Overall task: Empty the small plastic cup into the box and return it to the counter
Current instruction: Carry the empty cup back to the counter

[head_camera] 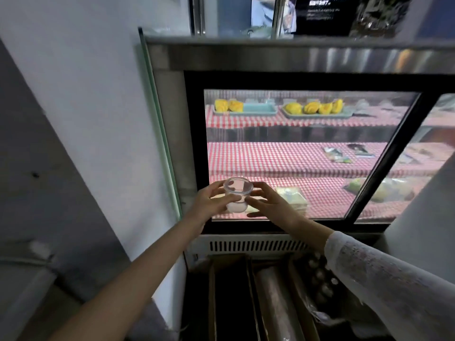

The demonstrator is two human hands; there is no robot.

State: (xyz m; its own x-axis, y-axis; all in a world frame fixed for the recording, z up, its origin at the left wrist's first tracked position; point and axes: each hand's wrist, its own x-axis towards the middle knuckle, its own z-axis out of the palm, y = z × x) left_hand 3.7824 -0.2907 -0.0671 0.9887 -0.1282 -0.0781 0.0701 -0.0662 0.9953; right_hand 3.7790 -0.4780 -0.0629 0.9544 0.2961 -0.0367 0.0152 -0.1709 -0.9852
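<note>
both hands are out in front of the glass display case, holding the small plastic cup between them at about the height of the lowest checked shelf. the left hand wraps its fingers round the cup's left side with the thumb across the front; the right hand has its fingers loosely spread, tips resting on the other side. the cup is upright, mouth open, with something pale in the bottom, though the blur makes it hard to say what. below, near the floor, sit open cardboard boxes, well apart from the cup. the risk i see is in the tipping: the cup is thin and clear, so a hard squeeze could buckle it, and pouring from this high could send the contents past the box edge or onto the vent grille.
</note>
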